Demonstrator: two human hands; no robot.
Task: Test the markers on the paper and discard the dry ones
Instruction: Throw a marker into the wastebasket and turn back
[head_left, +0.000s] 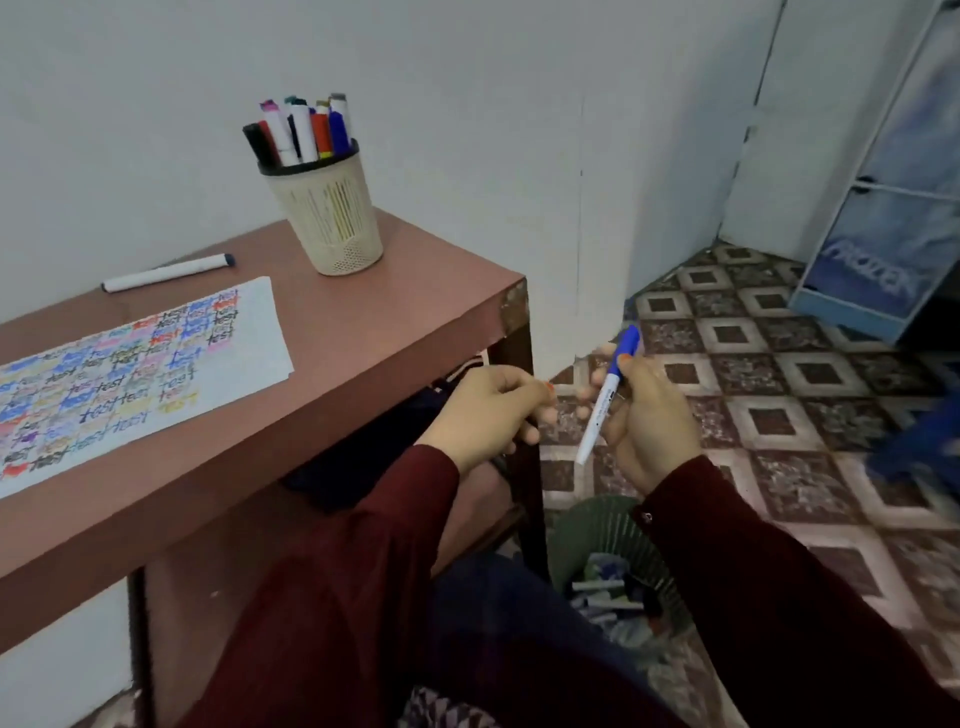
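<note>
Sorting markers beside a smooth reddish-brown table (363, 332), a person in dark red sleeves holds both hands just off its right end.

At nine o'clock a long white sheet of paper (156, 374) lies flat on the table. It is almost filled with rows of the word "test" in many colours, so much testing looks done. Just beyond it, at ten o'clock, a loose white marker (166, 272) with a dark cap lies on its side.

At eleven o'clock a cream mesh cup (332, 218) with a black rim stands upright, holding a bunch of capped markers (301, 130). Whether these are tested or still waiting cannot be told.

At centre, the left hand (488, 410) has its fingers curled in, with nothing visible in them. Just to its right, at three o'clock, the right hand (649, 415) pinches a slim white marker with a blue cap (605, 400), cap upward, the marker tilted.

Below that hand, at five o'clock, a ribbed green bin (613, 530) sits on the floor beside the table leg. Several discarded markers (602, 592) lie inside. The held marker is over the bin's side of the table, so it is probably next to be dropped.

Patterned diamond floor tiles (769, 415) spread to the right.
</note>
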